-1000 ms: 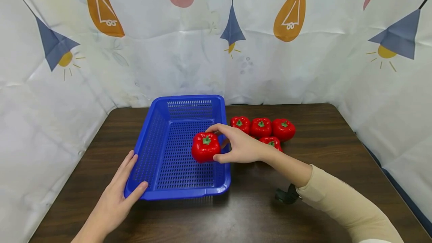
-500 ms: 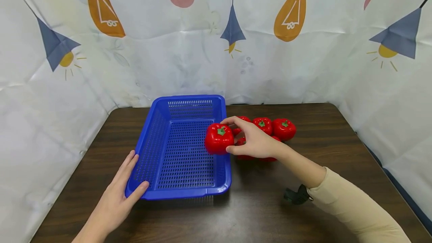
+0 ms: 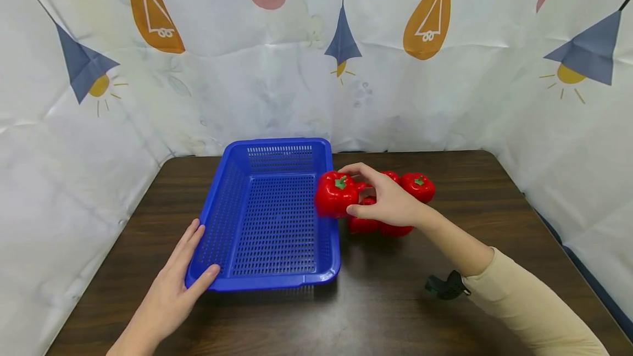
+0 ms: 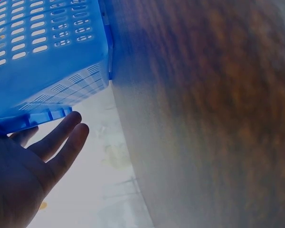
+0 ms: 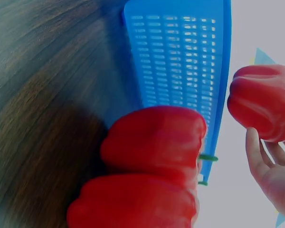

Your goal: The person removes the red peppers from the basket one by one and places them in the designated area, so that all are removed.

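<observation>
My right hand [image 3: 383, 202] grips a red toy bell pepper [image 3: 336, 195] in the air above the right rim of the blue perforated basket [image 3: 257, 282]. In the right wrist view the held pepper [image 5: 263, 108] sits against my fingers [image 5: 256, 156] beside the basket wall [image 5: 180, 61]. My left hand [image 3: 175, 279] lies flat on the basket's near-left corner, fingers straight, thumb on the rim. In the left wrist view that hand [image 4: 33, 161] touches the basket edge [image 4: 33, 118]. Several more red peppers [image 3: 417, 187] are grouped on the table right of the basket, partly hidden by my right hand.
A dark wood table [image 3: 395, 312] carries everything. Two peppers [image 5: 154, 142] lie close under the right wrist camera. A white printed curtain [image 3: 296, 70] closes off the back and both sides. A small black clip [image 3: 447, 285] shows at my right sleeve.
My right hand has carried the pepper from inside the basket up and to the right, over the right rim toward the other peppers. The left hand has stayed on the basket corner.
</observation>
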A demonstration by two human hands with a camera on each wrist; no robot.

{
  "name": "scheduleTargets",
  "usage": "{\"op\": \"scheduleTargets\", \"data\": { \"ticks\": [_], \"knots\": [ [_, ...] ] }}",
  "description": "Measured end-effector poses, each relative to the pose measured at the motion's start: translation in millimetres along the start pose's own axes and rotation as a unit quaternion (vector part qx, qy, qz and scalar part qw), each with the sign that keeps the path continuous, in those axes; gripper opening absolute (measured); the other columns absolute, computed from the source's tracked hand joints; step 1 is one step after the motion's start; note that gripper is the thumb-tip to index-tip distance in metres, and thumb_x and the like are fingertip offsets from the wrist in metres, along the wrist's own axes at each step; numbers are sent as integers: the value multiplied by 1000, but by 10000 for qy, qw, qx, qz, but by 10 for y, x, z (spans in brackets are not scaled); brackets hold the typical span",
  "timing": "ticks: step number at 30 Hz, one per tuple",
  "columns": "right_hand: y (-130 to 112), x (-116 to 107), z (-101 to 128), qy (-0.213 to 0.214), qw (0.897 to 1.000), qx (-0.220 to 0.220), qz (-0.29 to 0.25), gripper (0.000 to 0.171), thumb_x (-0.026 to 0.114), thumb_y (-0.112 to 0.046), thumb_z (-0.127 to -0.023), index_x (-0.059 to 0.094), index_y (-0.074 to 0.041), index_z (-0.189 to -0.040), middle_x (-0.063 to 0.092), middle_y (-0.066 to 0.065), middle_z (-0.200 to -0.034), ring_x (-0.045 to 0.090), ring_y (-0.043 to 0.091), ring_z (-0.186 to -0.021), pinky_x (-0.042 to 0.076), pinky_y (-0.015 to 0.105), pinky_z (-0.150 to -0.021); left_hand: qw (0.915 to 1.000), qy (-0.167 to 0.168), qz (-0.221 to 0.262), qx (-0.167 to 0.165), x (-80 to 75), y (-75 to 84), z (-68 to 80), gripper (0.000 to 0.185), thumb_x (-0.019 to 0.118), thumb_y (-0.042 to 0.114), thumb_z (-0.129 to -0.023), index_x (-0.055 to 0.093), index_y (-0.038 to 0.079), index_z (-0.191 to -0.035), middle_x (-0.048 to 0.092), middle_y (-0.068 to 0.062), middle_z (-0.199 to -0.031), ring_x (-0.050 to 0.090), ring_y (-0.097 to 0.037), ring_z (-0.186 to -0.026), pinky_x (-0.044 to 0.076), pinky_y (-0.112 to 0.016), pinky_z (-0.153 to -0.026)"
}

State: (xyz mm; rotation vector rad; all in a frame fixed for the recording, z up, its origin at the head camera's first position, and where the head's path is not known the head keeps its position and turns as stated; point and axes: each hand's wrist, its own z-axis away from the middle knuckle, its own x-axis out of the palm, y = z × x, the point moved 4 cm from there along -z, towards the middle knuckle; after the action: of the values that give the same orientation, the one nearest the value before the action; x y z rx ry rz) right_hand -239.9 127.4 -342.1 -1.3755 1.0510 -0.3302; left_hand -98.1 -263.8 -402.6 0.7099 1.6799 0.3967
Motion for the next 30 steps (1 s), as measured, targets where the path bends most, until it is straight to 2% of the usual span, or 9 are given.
{"op": "scheduleTargets", "data": {
  "ticks": [7, 11, 15, 16, 20, 22, 23, 27, 30],
  "knots": [
    [50, -134, 101, 200, 9995, 181, 159, 65, 78, -16, -88, 47, -22, -145, 56, 3, -137, 61, 27, -115, 60, 45, -85, 9999, 85, -69, 79, -4, 10, 3, 80, 69, 24, -100, 24, 21, -165, 12, 4, -171, 24, -40, -152, 20, -40, -123],
    [107, -188, 170, 255, 9991, 272, 193, 64, 78, -16, -89, 48, -23, -145, 55, 4, -138, 66, 30, -108, 60, 46, -86, 9999, 81, -55, 96, -3, 13, 5, 80, 70, 24, -99, 25, 21, -165, 13, 4, -171, 24, -40, -151, 21, -44, -123],
    [178, -220, 256, 296, 9986, 284, 330, 62, 78, -17, -90, 48, -21, -144, 56, 4, -139, 60, 28, -118, 58, 45, -92, 9999, 66, -13, 81, -1, 6, -1, 80, 69, 24, -99, 24, 21, -165, 12, 4, -171, 23, -40, -152, 24, -55, -121],
    [193, -225, 281, 305, 9984, 295, 372, 62, 78, -18, -90, 48, -21, -144, 56, 4, -139, 58, 28, -121, 58, 44, -93, 10000, 61, -33, 64, -2, 3, 0, 80, 69, 24, -99, 24, 21, -165, 12, 4, -171, 23, -39, -152, 24, -48, -122],
    [238, -250, 379, 362, 9978, 316, 459, 61, 78, -18, -91, 48, -21, -144, 55, 3, -139, 54, 27, -126, 58, 41, -93, 10000, 46, 10, 83, -8, 8, 2, 80, 68, 24, -100, 23, 20, -165, 11, 4, -171, 22, -42, -151, 24, -63, -118],
    [240, -265, 417, 386, 9978, 243, 490, 60, 77, -18, -92, 49, -21, -145, 54, 3, -140, 54, 27, -128, 57, 41, -95, 10000, 50, -35, 48, -14, 6, 5, 80, 68, 25, -100, 23, 21, -165, 10, 5, -171, 22, -41, -152, 21, -48, -123],
    [239, -270, 433, 391, 9979, 207, 477, 60, 77, -17, -92, 49, -22, -145, 54, 2, -141, 53, 27, -128, 57, 42, -95, 10000, 56, -5, 61, -17, 8, 6, 80, 68, 25, -100, 23, 20, -165, 10, 4, -171, 22, -42, -152, 22, -57, -121],
    [241, -281, 500, 381, 9986, 128, 348, 59, 76, -15, -93, 49, -19, -145, 51, 3, -143, 51, 30, -132, 55, 46, -98, 10000, 53, -26, 6, -15, 3, 11, 79, 67, 25, -101, 23, 21, -165, 10, 6, -171, 22, -41, -152, 20, -45, -123],
    [267, -300, 568, 417, 9986, 228, 222, 60, 75, -13, -93, 48, -16, -145, 51, 5, -144, 51, 32, -132, 56, 43, -98, 10000, 27, -28, -18, -8, -1, 11, 79, 67, 26, -101, 22, 23, -166, 10, 7, -171, 22, -40, -152, 21, -52, -122]
  ]
}}
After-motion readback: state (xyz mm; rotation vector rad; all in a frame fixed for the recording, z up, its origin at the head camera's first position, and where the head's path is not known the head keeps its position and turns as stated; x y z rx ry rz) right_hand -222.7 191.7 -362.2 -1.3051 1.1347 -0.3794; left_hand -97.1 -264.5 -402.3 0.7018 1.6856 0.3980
